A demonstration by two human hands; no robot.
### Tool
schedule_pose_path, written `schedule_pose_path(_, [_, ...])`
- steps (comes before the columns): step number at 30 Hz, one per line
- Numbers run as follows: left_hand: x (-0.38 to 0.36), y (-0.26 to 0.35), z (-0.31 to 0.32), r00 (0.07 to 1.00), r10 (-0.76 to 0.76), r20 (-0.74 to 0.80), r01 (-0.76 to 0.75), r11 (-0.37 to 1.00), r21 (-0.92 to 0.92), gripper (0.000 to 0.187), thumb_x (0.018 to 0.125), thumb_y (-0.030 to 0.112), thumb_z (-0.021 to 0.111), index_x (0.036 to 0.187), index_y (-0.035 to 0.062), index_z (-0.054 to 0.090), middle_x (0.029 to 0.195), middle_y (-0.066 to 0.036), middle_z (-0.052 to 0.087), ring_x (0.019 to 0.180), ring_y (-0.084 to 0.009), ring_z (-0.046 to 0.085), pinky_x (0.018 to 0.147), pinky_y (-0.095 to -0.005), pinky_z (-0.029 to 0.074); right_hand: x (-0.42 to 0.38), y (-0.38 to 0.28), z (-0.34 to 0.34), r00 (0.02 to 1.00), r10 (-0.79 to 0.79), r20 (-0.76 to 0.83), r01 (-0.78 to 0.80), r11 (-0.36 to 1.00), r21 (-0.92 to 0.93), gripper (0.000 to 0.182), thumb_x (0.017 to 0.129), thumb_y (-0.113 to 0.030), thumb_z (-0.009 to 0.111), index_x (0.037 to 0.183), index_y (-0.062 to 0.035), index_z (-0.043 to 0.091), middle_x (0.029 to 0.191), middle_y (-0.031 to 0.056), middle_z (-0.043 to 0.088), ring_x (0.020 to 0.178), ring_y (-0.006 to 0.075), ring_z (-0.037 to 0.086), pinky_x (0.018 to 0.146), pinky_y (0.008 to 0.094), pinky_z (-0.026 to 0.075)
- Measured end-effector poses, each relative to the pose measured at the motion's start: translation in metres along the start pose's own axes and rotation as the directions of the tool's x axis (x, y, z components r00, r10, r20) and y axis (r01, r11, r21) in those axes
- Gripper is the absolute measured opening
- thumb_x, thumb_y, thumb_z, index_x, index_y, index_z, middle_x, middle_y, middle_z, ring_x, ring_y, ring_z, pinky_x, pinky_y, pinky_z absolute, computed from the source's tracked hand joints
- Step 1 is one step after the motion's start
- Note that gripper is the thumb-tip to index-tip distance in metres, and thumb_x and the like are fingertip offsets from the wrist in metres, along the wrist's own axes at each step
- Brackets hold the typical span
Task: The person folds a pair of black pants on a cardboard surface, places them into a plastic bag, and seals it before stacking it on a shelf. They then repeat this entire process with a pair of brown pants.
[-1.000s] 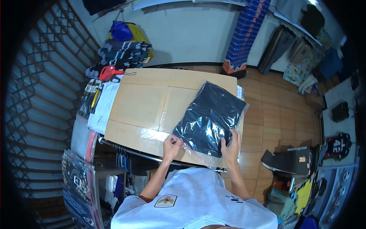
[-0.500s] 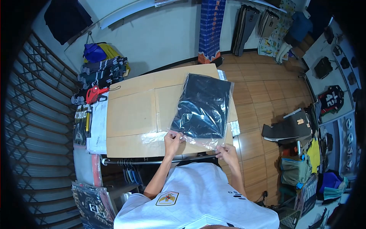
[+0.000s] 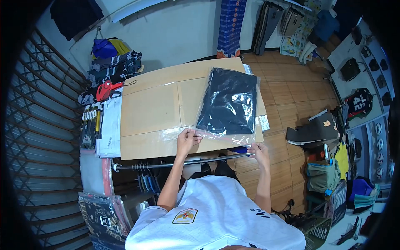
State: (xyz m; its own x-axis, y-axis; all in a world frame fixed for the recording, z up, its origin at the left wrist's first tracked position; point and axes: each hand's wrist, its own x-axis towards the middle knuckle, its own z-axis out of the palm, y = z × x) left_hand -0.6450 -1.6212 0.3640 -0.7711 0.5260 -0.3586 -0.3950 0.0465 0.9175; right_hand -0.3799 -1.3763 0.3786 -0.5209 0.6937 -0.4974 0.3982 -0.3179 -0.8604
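Observation:
A clear plastic bag with a folded dark garment [image 3: 228, 102] inside lies on the right part of the cardboard-covered table [image 3: 150, 108]. Its loose, see-through end points toward me. My left hand [image 3: 188, 141] pinches the left corner of that end, near the table's front edge. The right corner is between the fingers of my right hand [image 3: 259, 152], just past the front edge. Light glints off the plastic over the garment.
A red tool [image 3: 107, 90] and packaged items [image 3: 89, 127] sit at the table's left end. A metal rail [image 3: 166, 165] with hangers runs under the front edge. Folded clothes [image 3: 114, 66] are stacked at the back left. Dark trousers [image 3: 314, 130] lie at the right.
Both hands and the bag have moved slightly away from me and to the right in view. The plastic's near end looks straighter between my hands, and both still hold it.

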Motion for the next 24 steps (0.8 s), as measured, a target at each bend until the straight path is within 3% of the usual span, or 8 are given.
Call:
schedule_pose_path(8, [0.011, -0.005, -0.011, 0.999, 0.027, 0.032, -0.028, 0.999, 0.024, 0.030, 0.110, 0.021, 0.052, 0.106, -0.0076, 0.059, 0.096, -0.018, 0.070, 0.088, -0.0263, 0.077, 0.074, -0.0324, 0.065, -0.002, 0.002, 0.001, 1.000, 0.012, 0.009, -0.013, 0.999, 0.038, 0.028, 0.106, -0.030, 0.062, 0.110, -0.0030, 0.067, 0.101, 0.0132, 0.075, 0.087, 0.0182, 0.074, 0.071, 0.0297, 0.057])
schedule_pose_path(15, [0.007, -0.003, -0.008, 0.998, 0.044, 0.042, -0.047, 0.996, 0.069, 0.028, 0.111, 0.020, 0.052, 0.109, -0.0067, 0.058, 0.095, -0.018, 0.072, 0.087, -0.0249, 0.077, 0.074, -0.0317, 0.065, 0.003, 0.017, 0.004, 0.997, -0.070, -0.046, 0.071, 0.997, 0.017, 0.025, 0.108, -0.024, 0.058, 0.108, -0.0009, 0.067, 0.097, 0.0111, 0.075, 0.082, 0.0175, 0.073, 0.067, 0.0291, 0.056])
schedule_pose_path(18, [0.006, -0.005, -0.006, 0.995, 0.102, 0.012, -0.103, 0.986, 0.135, 0.027, 0.111, 0.019, 0.052, 0.100, -0.0055, 0.058, 0.091, -0.018, 0.074, 0.083, -0.0235, 0.078, 0.067, -0.0296, 0.065, 0.004, 0.020, 0.007, 0.992, -0.118, -0.052, 0.117, 0.993, -0.016, 0.025, 0.108, -0.024, 0.057, 0.106, -0.0010, 0.067, 0.094, 0.0095, 0.074, 0.082, 0.0170, 0.073, 0.066, 0.0294, 0.056])
schedule_pose_path(24, [0.005, -0.005, -0.004, 0.992, 0.124, -0.012, -0.122, 0.987, 0.101, 0.027, 0.109, 0.018, 0.054, 0.100, -0.0067, 0.061, 0.089, -0.018, 0.074, 0.080, -0.0218, 0.077, 0.064, -0.0292, 0.064, -0.005, 0.013, 0.017, 0.994, -0.034, -0.100, 0.041, 0.997, 0.065, 0.027, 0.107, -0.027, 0.057, 0.106, -0.0017, 0.067, 0.094, 0.0089, 0.073, 0.080, 0.0156, 0.071, 0.064, 0.0277, 0.053])
